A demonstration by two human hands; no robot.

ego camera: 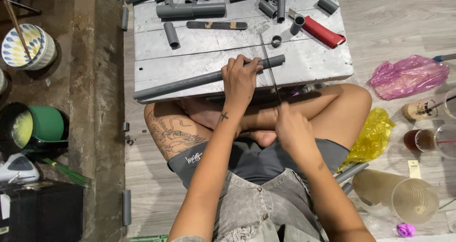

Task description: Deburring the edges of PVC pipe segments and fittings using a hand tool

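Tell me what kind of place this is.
Probably an informal home workshop on the floor: a low grey board strewn with cut pipe pieces, a long grey pipe, and drink cups alongside.

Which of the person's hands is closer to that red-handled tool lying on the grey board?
The right hand, though neither touches it. It grips the saw blade below the board's near edge, under the red-handled tool. The left hand presses the long grey pipe, further left.

Left hand (240, 80) on grey pipe (190, 82)
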